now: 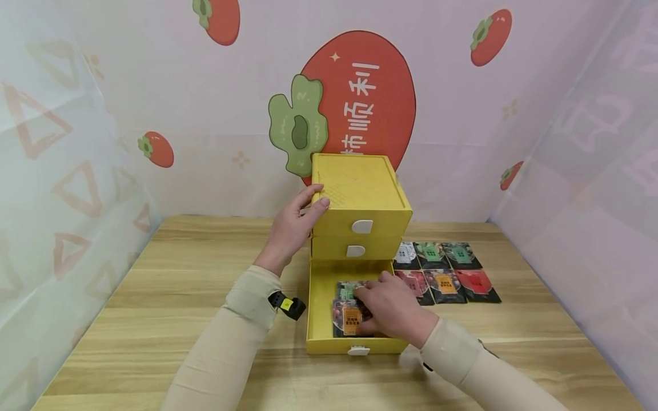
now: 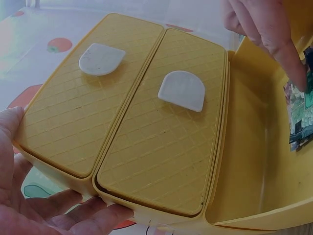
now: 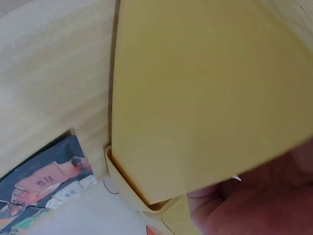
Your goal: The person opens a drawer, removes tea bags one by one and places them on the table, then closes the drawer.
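Note:
A yellow drawer cabinet (image 1: 360,182) stands on the table, its bottom drawer (image 1: 320,302) pulled out toward me and its two upper drawers closed. My left hand (image 1: 293,228) holds the cabinet's upper left edge, thumb over the top and fingers along the side (image 2: 88,215). Inside the open drawer lie flat printed sachets, among them an orange-labelled sachet (image 1: 348,319) and a green-labelled sachet (image 1: 346,289) behind it. My right hand (image 1: 393,305) reaches in from the right over the sachets; one extended finger touches the green sachet (image 2: 299,115). The hand covers the drawer's right part.
Right of the cabinet, several sachets lie flat in two rows, including a red-labelled sachet (image 1: 477,282) and an orange-labelled one (image 1: 444,284). White tabs (image 1: 362,226) mark the drawer fronts. A wooden table (image 1: 205,274) meets a printed backdrop (image 1: 226,182) behind.

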The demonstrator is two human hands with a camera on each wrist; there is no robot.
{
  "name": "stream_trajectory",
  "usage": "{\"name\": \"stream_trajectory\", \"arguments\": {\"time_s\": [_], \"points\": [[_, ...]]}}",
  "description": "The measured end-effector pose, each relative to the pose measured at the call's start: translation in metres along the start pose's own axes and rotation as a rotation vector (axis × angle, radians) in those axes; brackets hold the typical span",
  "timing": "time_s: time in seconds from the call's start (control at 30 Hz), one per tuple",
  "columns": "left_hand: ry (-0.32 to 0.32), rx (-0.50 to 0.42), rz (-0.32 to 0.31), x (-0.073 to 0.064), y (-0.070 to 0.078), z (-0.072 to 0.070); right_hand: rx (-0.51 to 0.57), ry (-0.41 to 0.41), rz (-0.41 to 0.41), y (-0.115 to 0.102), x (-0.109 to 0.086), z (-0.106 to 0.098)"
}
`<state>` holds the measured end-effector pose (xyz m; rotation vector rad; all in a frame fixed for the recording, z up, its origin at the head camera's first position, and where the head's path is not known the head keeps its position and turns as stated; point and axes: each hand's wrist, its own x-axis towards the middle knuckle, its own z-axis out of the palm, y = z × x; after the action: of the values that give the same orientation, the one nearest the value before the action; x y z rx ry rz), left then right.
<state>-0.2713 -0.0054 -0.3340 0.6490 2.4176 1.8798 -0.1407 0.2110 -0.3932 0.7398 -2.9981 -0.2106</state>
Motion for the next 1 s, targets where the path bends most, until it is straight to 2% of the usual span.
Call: {"name": "stream_trajectory", "arguments": {"time_s": [0.2,0.67,0.83,1.0], "points": [[0.001,0.003,-0.003,0.0,0.002,0.0,0.019,-0.031,0.029,-0.001,0.0,0.003],[-0.003,-0.002,-0.011,0.001,0.001,0.0,0.153,0.035,0.059,0.003,-0.003,0.0],[-0.003,-0.006,-0.013,0.0,0.001,0.0,0.265,0.017,0.076,0.005,-0.007,-0.005],[-0.004,-0.017,-0.009,0.0,0.001,0.0,0.473,-0.045,0.099,0.009,-0.011,-0.014]]}}
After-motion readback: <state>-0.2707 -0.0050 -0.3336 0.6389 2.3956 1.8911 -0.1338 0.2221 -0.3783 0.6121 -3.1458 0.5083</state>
